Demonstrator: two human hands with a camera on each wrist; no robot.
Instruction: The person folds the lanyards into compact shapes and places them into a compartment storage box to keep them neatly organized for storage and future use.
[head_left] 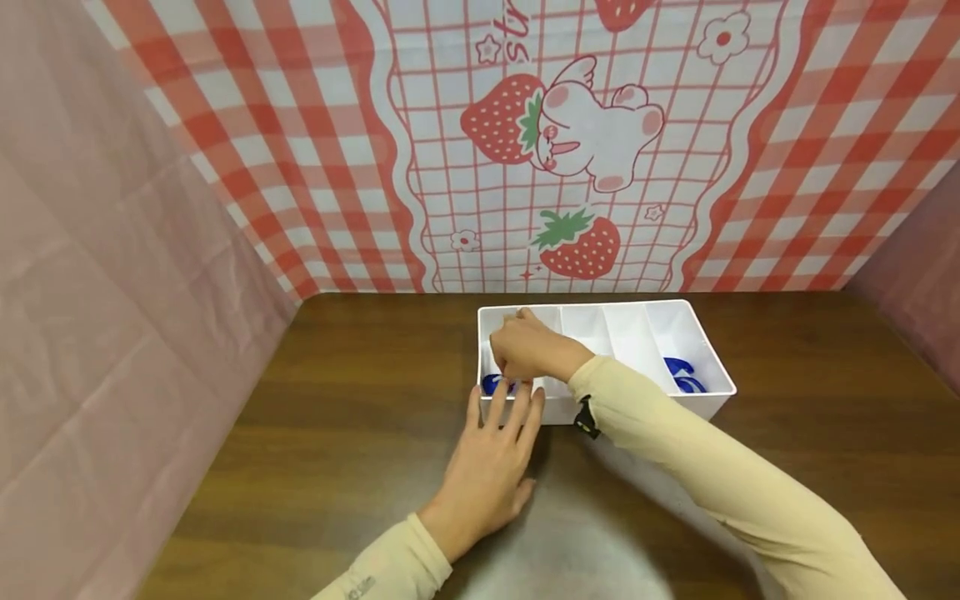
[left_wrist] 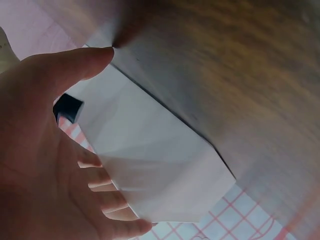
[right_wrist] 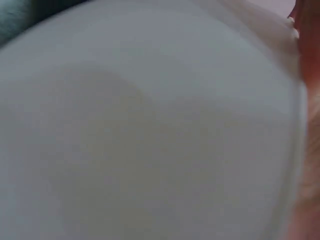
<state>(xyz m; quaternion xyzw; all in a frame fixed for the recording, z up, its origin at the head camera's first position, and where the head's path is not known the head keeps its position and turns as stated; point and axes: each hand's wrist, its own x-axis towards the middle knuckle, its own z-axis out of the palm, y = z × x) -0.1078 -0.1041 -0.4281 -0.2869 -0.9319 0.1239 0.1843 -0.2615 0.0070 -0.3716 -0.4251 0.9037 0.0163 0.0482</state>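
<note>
A white divided box (head_left: 558, 411) stands on the table. My right hand (head_left: 532, 346) reaches down into its leftmost part, knuckles up; its fingertips are hidden, so I cannot tell whether they hold anything. Blue pieces (head_left: 492, 383) lie beside it in that compartment. My left hand (head_left: 491, 467) has its straight, spread fingers at the box's front rim, thumb apart. In the left wrist view those fingers reach the edge of the box wall (left_wrist: 150, 145). White plastic (right_wrist: 150, 140) fills most of the right wrist view, with a strip of the right hand (right_wrist: 311, 150) along the right side.
More blue curved pieces (head_left: 682, 375) lie in the rightmost compartment. White dividers (head_left: 628, 333) split the box. A brown wooden table (head_left: 352, 400) surrounds it. Behind hangs a red checked strawberry cloth (head_left: 322, 167), and a pink cloth (head_left: 112, 292) hangs at the left.
</note>
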